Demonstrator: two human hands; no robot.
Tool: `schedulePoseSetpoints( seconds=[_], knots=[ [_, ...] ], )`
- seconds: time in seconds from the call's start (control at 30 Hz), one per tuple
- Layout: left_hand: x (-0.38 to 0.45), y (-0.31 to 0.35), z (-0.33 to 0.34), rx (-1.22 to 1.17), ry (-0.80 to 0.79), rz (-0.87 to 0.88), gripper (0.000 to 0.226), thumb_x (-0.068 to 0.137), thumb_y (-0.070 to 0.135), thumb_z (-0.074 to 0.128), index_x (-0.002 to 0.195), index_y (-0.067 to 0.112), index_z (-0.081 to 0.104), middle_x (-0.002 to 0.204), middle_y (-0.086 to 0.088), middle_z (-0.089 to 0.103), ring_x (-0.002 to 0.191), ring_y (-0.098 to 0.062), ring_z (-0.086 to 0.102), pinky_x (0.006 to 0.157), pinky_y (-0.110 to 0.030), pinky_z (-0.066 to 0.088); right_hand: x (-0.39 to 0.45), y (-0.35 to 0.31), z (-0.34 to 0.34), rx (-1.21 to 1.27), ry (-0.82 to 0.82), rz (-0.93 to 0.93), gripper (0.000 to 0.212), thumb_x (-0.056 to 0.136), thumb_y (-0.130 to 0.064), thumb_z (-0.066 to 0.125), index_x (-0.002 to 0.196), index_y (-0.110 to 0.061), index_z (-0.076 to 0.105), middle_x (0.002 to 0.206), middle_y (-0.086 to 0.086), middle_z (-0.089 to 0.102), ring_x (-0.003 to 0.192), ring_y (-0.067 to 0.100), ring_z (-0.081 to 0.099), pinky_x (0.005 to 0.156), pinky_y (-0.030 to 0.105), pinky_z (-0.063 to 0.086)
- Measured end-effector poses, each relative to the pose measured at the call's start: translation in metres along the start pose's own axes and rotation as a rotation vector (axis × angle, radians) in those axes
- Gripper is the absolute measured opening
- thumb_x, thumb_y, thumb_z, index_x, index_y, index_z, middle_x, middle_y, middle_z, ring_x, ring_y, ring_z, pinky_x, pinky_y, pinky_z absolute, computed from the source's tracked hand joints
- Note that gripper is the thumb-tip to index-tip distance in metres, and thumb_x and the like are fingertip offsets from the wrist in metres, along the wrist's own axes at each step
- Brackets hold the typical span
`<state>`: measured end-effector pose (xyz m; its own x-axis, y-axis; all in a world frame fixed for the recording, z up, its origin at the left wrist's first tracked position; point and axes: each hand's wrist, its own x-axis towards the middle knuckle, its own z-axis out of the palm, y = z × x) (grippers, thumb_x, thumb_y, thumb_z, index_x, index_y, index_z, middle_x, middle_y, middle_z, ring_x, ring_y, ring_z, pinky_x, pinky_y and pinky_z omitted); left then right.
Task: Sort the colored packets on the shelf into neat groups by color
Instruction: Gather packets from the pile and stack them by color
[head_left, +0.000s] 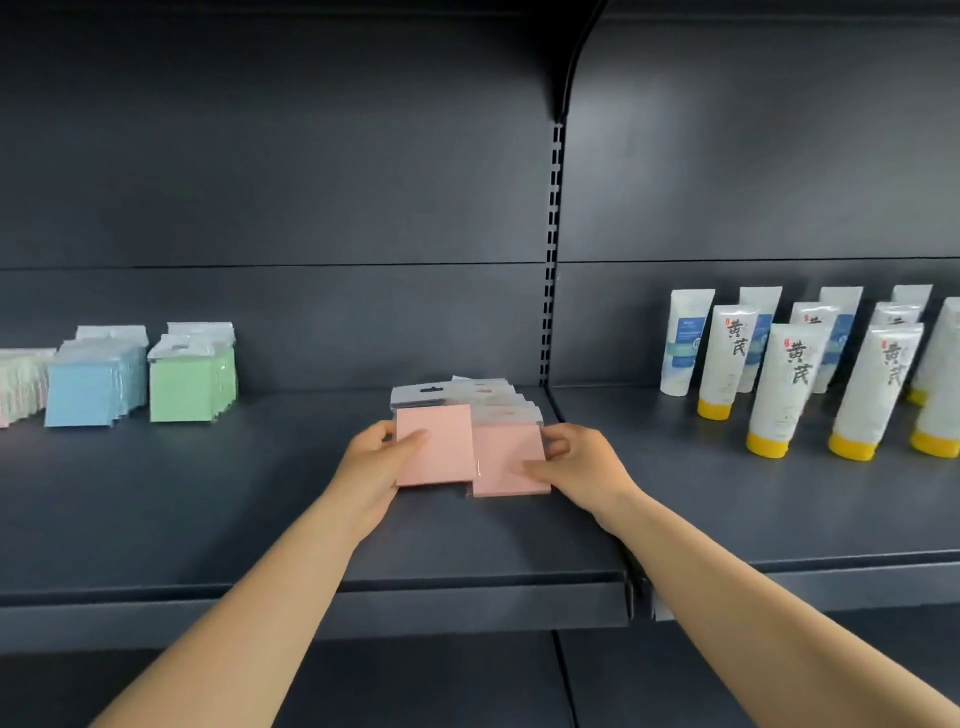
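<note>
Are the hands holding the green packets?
No, the left hand and right hand hold the pink packets; the green packets stand untouched far left.

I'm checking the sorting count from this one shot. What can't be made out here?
- Pink packets: number unclear; the front two cover those behind.
- Pale group at far left: cut off by the picture's edge.
- Blue packets, green packets: rear ones hidden.
- Tubes: small print unreadable.

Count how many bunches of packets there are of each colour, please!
Blue bunch: 1
Green bunch: 1
Pink bunch, held between the left hand and the right hand: 1
Pale bunch, cut off at the left edge: 1
Total: 4
</note>
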<state>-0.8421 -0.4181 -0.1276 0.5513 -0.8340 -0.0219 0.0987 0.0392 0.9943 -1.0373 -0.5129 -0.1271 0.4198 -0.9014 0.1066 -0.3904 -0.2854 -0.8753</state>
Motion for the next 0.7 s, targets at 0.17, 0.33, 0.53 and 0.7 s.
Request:
schedulePoseSetpoints(
  seconds=[0.17, 0.33, 0.53, 0.7],
  knots=[
    [0.005, 0.000, 0.000, -0.150, 0.054, 0.009, 0.020, 0.094, 0.003, 0.051, 0.113, 0.005, 0.057, 0.108, -0.007, 0.065, 0.097, -0.019, 0.062, 0.088, -0.035, 0.048, 0.004, 0.003, -0.002, 0.171, 0.010, 0.045, 0.040, 0.075, -0.005, 0.074, 0.113, -0.013, 0.064, 0.095, -0.002, 0.070, 0.086, 0.014, 0.065, 0.066, 0.018, 0.048],
    [0.006, 0.000, -0.002, -0.189, 0.094, 0.019, 0.021, 0.096, 0.003, 0.047, 0.114, 0.007, 0.055, 0.113, -0.009, 0.063, 0.106, -0.024, 0.059, 0.098, -0.040, 0.045, 0.011, 0.008, -0.006, 0.329, 0.079, 0.115, 0.037, 0.075, 0.003, 0.073, 0.108, -0.008, 0.060, 0.102, 0.009, 0.068, 0.094, 0.025, 0.066, 0.080, 0.033, 0.054],
    [-0.001, 0.003, 0.002, -0.091, 0.027, 0.052, 0.018, 0.096, 0.015, 0.050, 0.111, 0.012, 0.059, 0.112, -0.005, 0.065, 0.100, -0.018, 0.062, 0.091, -0.036, 0.049, 0.005, -0.005, 0.007, 0.484, 0.072, 0.117, 0.030, 0.079, 0.011, 0.063, 0.104, -0.004, 0.056, 0.104, 0.016, 0.067, 0.099, 0.034, 0.065, 0.091, 0.047, 0.052],
    [-0.011, 0.005, 0.001, -0.047, -0.082, 0.089, 0.023, 0.089, 0.014, 0.062, 0.112, 0.017, 0.061, 0.107, 0.000, 0.070, 0.098, -0.017, 0.067, 0.088, -0.036, 0.054, -0.001, -0.038, 0.053, 0.477, 0.065, 0.041, 0.026, 0.082, 0.006, 0.061, 0.103, -0.009, 0.056, 0.101, 0.006, 0.066, 0.090, 0.020, 0.064, 0.070, 0.029, 0.052]
  ],
)
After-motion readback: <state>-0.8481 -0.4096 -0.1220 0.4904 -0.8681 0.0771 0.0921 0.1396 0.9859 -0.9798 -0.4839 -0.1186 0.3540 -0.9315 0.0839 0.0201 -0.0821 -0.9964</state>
